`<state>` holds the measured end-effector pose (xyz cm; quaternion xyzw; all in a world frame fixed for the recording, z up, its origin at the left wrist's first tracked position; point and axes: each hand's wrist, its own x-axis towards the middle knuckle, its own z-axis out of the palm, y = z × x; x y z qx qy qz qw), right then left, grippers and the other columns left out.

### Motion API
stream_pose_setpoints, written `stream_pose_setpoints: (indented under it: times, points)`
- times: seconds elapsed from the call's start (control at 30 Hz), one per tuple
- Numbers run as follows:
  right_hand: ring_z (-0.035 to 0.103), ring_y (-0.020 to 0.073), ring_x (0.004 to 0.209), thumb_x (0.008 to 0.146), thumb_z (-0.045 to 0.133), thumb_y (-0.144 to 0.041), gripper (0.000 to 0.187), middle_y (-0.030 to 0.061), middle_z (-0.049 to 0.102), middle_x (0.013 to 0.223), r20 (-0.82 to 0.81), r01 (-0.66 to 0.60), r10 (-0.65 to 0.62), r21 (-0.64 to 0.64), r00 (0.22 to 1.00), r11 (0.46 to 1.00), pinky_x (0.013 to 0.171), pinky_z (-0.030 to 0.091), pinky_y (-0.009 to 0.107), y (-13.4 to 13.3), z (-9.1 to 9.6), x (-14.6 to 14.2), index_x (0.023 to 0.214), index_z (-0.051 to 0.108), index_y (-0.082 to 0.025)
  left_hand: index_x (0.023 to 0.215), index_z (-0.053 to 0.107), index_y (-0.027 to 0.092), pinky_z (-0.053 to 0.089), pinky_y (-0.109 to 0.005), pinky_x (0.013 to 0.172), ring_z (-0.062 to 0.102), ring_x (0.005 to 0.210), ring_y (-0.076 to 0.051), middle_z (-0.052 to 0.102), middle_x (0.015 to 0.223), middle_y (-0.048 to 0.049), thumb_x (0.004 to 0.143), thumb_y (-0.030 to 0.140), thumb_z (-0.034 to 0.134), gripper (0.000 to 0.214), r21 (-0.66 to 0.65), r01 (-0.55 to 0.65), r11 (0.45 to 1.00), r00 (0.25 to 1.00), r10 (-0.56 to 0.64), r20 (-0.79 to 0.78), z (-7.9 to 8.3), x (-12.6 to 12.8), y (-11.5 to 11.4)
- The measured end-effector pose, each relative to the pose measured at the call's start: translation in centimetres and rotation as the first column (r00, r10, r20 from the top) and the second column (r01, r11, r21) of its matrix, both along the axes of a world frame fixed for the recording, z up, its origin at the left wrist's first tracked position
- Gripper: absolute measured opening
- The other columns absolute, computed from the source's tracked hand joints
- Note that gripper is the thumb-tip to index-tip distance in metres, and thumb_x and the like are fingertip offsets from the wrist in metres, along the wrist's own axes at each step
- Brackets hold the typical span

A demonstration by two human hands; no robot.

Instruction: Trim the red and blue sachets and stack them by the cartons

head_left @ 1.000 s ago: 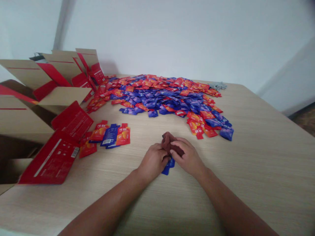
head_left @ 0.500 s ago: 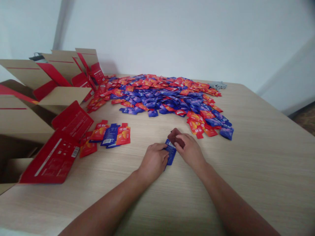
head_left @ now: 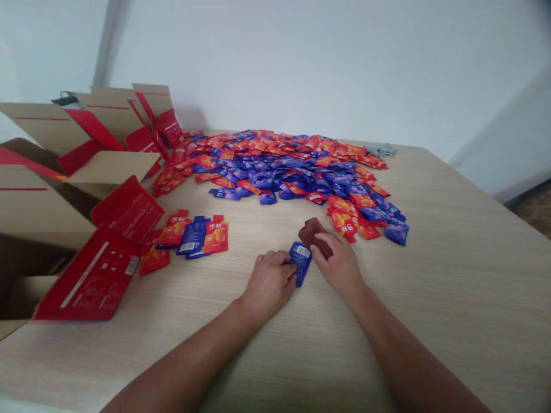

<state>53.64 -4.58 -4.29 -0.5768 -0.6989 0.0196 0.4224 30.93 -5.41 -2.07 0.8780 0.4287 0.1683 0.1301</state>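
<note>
Near the middle of the table, a blue sachet [head_left: 302, 261] lies flat with its white barcode label up. My left hand [head_left: 270, 281] rests at its left edge, fingers curled and pressing on it, covering part of it. Just to the right, my right hand [head_left: 340, 261] is closed around a brownish-red, folded-looking piece [head_left: 313, 231], whose material I cannot make out. That piece is raised slightly beyond the sachet's upper right corner, apart from it.
A wide heap of red and blue sachets [head_left: 275, 172] spreads along the back. A small group of sachets [head_left: 193, 236] lies left of my hands. Open cardboard boxes with red flaps [head_left: 92, 275] line the left side. A grey cloth [head_left: 382, 150] lies at the back right.
My right hand has moved slightly right with the brownish-red piece, off the sachet's top end, so the barcode now shows fully. My left hand has barely moved.
</note>
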Motion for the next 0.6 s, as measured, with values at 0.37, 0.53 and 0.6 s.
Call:
stream_pose_setpoints:
  times: [0.37,0.53,0.6]
  points:
    - [0.065,0.0295,0.125,0.095,0.068,-0.022,0.030,0.0103,0.069,0.134,0.015,-0.273,0.281,-0.191,0.960,0.943,0.109,0.056,0.051,-0.7,-0.1,-1.8,0.124,0.071,-0.028,0.094,0.083,0.027,0.049,-0.043,0.089,0.065,0.107,-0.027,0.075,0.108,-0.0070,0.100,0.028,0.068,0.016,-0.023,-0.013,1.000,1.000,0.013,-0.018,0.0,0.1,0.2]
    - [0.065,0.0310,0.122,0.095,0.067,-0.023,0.029,0.0102,0.070,0.133,0.037,-0.198,0.210,-0.213,0.977,0.957,0.107,0.056,0.052,0.0,-0.4,-1.2,0.123,0.071,-0.027,0.095,0.083,0.028,0.050,-0.043,0.093,0.065,0.110,-0.026,0.075,0.116,-0.0051,0.097,0.023,0.071,0.013,-0.036,-0.003,0.999,1.000,0.003,0.006,0.2,0.0,0.2]
    - [0.066,0.0316,0.119,0.094,0.067,-0.023,0.029,0.0103,0.071,0.130,0.044,-0.154,0.168,-0.232,0.985,0.960,0.105,0.056,0.051,0.3,-0.5,-0.8,0.123,0.071,-0.027,0.096,0.083,0.028,0.050,-0.043,0.094,0.065,0.111,-0.026,0.075,0.120,-0.0043,0.097,0.023,0.071,0.013,-0.034,0.001,0.999,1.000,0.000,0.014,0.2,0.0,0.2]
